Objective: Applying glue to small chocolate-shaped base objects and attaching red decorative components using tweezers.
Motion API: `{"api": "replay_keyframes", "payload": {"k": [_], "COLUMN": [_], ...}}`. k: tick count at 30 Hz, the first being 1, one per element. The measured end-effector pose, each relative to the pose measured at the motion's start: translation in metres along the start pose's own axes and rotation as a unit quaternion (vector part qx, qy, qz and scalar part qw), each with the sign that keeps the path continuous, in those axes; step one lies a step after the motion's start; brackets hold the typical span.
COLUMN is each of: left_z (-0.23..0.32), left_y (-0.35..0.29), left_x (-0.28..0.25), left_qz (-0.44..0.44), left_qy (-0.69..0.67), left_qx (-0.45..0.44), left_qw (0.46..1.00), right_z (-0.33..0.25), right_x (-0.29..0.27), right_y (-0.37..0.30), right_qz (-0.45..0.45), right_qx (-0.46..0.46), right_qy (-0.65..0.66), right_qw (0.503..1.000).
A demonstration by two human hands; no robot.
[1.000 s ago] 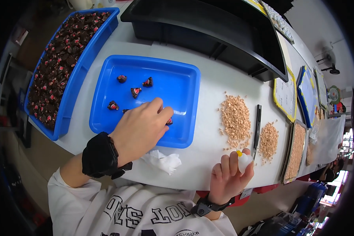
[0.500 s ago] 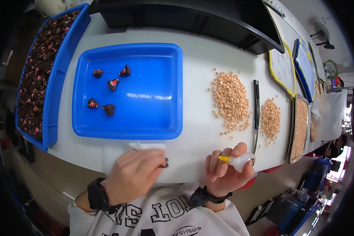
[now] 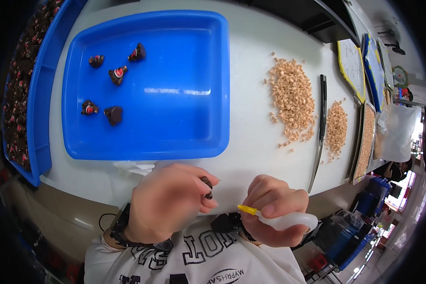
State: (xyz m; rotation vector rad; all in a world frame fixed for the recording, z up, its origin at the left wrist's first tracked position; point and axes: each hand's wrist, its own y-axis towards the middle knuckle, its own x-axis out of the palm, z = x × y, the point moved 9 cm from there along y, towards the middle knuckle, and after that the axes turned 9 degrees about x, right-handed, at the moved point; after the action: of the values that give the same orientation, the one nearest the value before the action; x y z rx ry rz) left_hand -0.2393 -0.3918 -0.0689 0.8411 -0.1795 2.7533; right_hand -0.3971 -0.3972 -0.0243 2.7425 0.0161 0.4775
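Note:
My left hand (image 3: 163, 206) pinches a small dark brown piece (image 3: 206, 187) between thumb and fingers, mostly covered by the fingertips. A soft white squeeze bottle (image 3: 288, 221) with a yellow nozzle (image 3: 247, 209) lies in my right hand (image 3: 274, 201), its fingers wrapped round it. The nozzle points left toward the piece, with a gap between them. Beyond my left hand is a shallow blue tray (image 3: 175, 144) holding several small dark brown figures, most with red and white parts, such as one figure (image 3: 117, 75) near its middle.
A deep blue bin (image 3: 41, 109) at the far left is full of similar dark pieces. Two piles of tiny tan pieces, a larger pile (image 3: 291, 94) and a smaller pile (image 3: 336, 128), flank a long thin black-and-metal tool (image 3: 322, 109). White tissue (image 3: 132, 167) touches the blue tray's near edge.
My left hand has turned, bringing the dark piece into clearer sight. The squeeze bottle has tilted, its nozzle moving left and down toward the piece. The whole view has shifted.

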Motion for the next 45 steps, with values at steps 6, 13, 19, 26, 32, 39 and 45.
{"api": "replay_keyframes", "payload": {"k": [6, 13, 19, 26, 32, 39, 45], "left_z": [-0.009, -0.012, -0.014, -0.012, -0.012, -0.012, -0.013], "left_y": [-0.001, -0.003, -0.002, 0.0, -0.001, -0.001, -0.001], "left_x": [-0.005, -0.005, -0.005, -0.005, -0.003, -0.003, -0.003], "left_qz": [0.065, 0.01, 0.022, 0.005, -0.023, -0.026, -0.023], "left_qy": [-0.034, 0.01, -0.005, 0.009, 0.03, 0.029, 0.025], "left_qx": [-0.015, -0.023, -0.042, -0.038, -0.041, -0.042, -0.042], "left_qw": [0.997, 1.0, 0.999, 0.999, 0.998, 0.998, 0.999], "right_z": [0.004, 0.009, 0.01, 0.009, 0.01, 0.007, 0.007], "right_x": [0.0, 0.001, 0.001, 0.002, 0.003, -0.002, -0.002], "right_y": [0.0, -0.001, 0.0, 0.0, 0.001, -0.001, -0.001], "right_qz": [0.002, 0.0, -0.006, -0.006, -0.009, 0.025, 0.023], "right_qx": [0.004, 0.051, 0.048, 0.036, 0.036, 0.002, 0.008], "right_qy": [-0.013, -0.099, -0.101, -0.109, -0.11, -0.039, -0.043], "right_qw": [1.0, 0.994, 0.994, 0.993, 0.993, 0.999, 0.999]}}
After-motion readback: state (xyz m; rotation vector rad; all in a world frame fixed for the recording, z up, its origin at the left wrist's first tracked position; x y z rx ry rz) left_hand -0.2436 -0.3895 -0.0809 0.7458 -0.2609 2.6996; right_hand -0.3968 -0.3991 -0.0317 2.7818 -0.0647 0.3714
